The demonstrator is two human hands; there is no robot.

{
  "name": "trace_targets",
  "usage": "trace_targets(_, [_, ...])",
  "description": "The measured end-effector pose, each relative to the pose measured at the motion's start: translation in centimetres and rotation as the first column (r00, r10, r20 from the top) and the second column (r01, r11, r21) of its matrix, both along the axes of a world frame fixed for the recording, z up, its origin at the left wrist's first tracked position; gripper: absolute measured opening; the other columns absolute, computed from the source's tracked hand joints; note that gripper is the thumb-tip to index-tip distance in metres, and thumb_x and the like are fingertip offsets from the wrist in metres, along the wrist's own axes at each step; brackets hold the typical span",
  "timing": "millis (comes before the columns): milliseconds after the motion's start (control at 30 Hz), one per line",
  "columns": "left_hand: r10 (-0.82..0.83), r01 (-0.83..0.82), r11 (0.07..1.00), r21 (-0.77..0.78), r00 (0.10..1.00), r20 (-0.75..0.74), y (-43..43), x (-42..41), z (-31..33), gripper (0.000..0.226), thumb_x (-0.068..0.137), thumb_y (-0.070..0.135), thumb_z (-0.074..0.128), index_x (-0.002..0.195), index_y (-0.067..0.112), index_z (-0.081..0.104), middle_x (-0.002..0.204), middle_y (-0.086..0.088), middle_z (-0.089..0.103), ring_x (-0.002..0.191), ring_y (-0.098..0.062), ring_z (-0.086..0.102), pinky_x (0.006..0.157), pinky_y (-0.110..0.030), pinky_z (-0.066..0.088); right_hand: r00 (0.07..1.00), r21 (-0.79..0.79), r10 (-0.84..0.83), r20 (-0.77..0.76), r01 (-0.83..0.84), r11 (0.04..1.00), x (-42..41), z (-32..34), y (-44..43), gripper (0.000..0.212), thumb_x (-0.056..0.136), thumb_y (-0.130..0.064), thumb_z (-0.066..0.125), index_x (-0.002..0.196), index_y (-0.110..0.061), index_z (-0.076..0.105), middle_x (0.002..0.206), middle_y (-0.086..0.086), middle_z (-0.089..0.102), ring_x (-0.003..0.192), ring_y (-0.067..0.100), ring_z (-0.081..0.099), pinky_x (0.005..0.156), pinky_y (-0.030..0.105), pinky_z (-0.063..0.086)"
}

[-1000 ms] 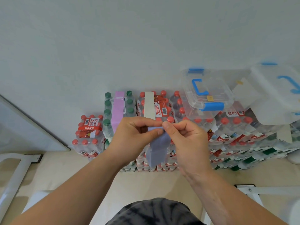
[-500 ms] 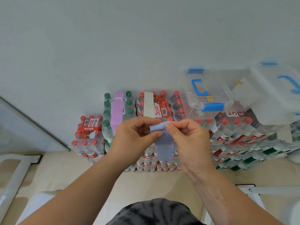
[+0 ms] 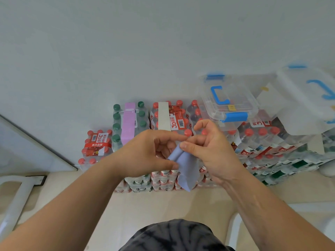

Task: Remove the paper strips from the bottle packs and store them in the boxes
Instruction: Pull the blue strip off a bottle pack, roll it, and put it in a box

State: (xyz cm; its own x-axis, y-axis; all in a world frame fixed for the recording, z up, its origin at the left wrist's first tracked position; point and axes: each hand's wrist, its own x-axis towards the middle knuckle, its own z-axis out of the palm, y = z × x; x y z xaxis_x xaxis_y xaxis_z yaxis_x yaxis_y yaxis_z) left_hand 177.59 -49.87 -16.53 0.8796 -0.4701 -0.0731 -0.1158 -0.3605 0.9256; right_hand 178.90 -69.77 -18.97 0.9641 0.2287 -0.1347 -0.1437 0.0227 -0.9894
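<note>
While both hands met in mid-air in front of the stacked bottle packs (image 3: 262, 142), the left hand (image 3: 143, 156) pinched the folded upper part of a blue paper strip (image 3: 187, 169) between its thumb and curled fingers. The right hand (image 3: 213, 154) pinched the same fold from the other side with thumb and forefinger, its remaining fingers lifted and loosely bent. The strip was off the packs, and its loose lower end hung down between the wrists, above the pale floor (image 3: 163, 205).

Behind the hands, a lilac paper strip (image 3: 128, 122) lay lengthwise over a green-capped pack (image 3: 117, 116). Just beside it, a white paper strip (image 3: 163, 116) lay over a red-capped pack (image 3: 181, 122). To the right, a clear box (image 3: 235, 104) with a blue handle and blue latch sat lidded on top of the packs. A second clear box (image 3: 299, 105) with blue fittings stood further right, partly cut off by the picture's edge. A lower red-capped pack (image 3: 96, 144) stood at the left, against the white wall (image 3: 126, 51)
</note>
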Motion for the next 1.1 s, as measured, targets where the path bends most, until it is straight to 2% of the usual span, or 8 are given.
trace_targets(133, [-0.035,0.035,0.997,0.075,0.999,0.011,-0.3,0.3,0.3,0.057,0.075,0.004,0.084,0.124,0.026,0.065,0.087,-0.005,0.072,0.081,-0.024,0.072,0.078,-0.044,0.06,1.0,0.007,0.03,0.003,-0.03,1.0,0.1,-0.1,-0.4,0.045,0.08,0.0,0.079,0.105,-0.021,0.048,0.075,0.013,0.074,0.076,0.021,0.069,0.086,0.042,0.054])
trace_targets(200, [-0.053,0.05,0.993,0.111,0.998,0.027,-0.3,0.5,0.2,0.056,0.073,0.009,0.087,0.121,0.027,0.066,0.086,-0.003,0.072,0.079,-0.023,0.072,0.076,-0.043,0.06,0.999,0.014,0.037,0.003,-0.037,0.999,0.1,-0.2,-0.5,0.044,0.079,0.0,0.08,0.103,-0.021,0.049,0.074,0.013,0.074,0.076,0.021,0.069,0.086,0.04,0.053])
trace_targets(267, [-0.074,0.065,0.988,0.137,0.996,0.059,-0.4,0.6,0.2,0.052,0.071,0.012,0.089,0.115,0.028,0.067,0.087,-0.002,0.071,0.079,-0.025,0.071,0.075,-0.045,0.06,0.999,0.007,0.054,0.008,-0.054,0.999,0.0,-0.3,-0.6,0.044,0.078,-0.002,0.081,0.104,-0.02,0.05,0.075,0.013,0.075,0.079,0.022,0.07,0.091,0.044,0.052])
trace_targets(467, [-0.065,0.047,0.991,0.124,0.987,0.146,-0.6,0.6,0.5,0.044,0.067,0.009,0.09,0.105,0.017,0.069,0.089,-0.002,0.072,0.08,-0.025,0.071,0.074,-0.041,0.06,0.985,0.053,0.171,-0.027,-0.169,0.984,0.0,-0.2,-1.2,0.045,0.081,0.008,0.075,0.114,-0.013,0.052,0.081,0.013,0.075,0.078,0.024,0.069,0.074,0.031,0.055])
trace_targets(667, [-0.044,0.03,0.989,0.145,0.995,0.094,-0.4,0.6,0.3,0.048,0.065,0.01,0.091,0.104,0.021,0.066,0.068,-0.007,0.069,0.059,-0.024,0.067,0.061,-0.037,0.06,0.975,0.051,0.22,-0.034,-0.218,0.975,0.6,-0.4,-1.8,0.037,0.083,0.009,0.073,0.106,-0.016,0.058,0.079,0.012,0.074,0.076,0.023,0.068,0.073,0.031,0.056])
trace_targets(900, [-0.028,0.028,0.997,0.066,1.0,-0.001,-0.4,0.7,0.5,0.048,0.065,-0.002,0.087,0.105,0.012,0.064,0.073,-0.019,0.07,0.065,-0.041,0.068,0.065,-0.055,0.058,0.97,0.013,0.242,-0.006,-0.242,0.97,1.1,-0.4,-1.8,0.033,0.082,0.01,0.072,0.101,-0.014,0.06,0.068,0.0,0.072,0.066,0.01,0.067,0.067,0.021,0.054])
trace_targets(1000, [-0.006,0.006,0.997,0.075,1.0,0.005,-0.3,0.9,0.6,0.048,0.065,-0.003,0.086,0.105,0.014,0.065,0.073,-0.017,0.07,0.065,-0.04,0.068,0.065,-0.054,0.058,0.979,0.055,0.203,-0.019,-0.202,0.978,1.2,-0.5,-1.5,0.032,0.081,0.009,0.073,0.1,-0.015,0.063,0.068,-0.001,0.073,0.066,0.009,0.067,0.069,0.023,0.053])
trace_targets(1100, [0.027,-0.035,0.991,0.129,0.998,0.064,-0.3,0.9,0.4,0.046,0.067,0.002,0.087,0.103,0.021,0.066,0.068,-0.008,0.07,0.06,-0.028,0.069,0.062,-0.043,0.06,0.989,0.061,0.15,-0.015,-0.149,0.987,1.2,-0.3,-1.3,0.031,0.076,-0.003,0.079,0.099,-0.019,0.067,0.072,0.004,0.074,0.072,0.014,0.068,0.078,0.034,0.055])
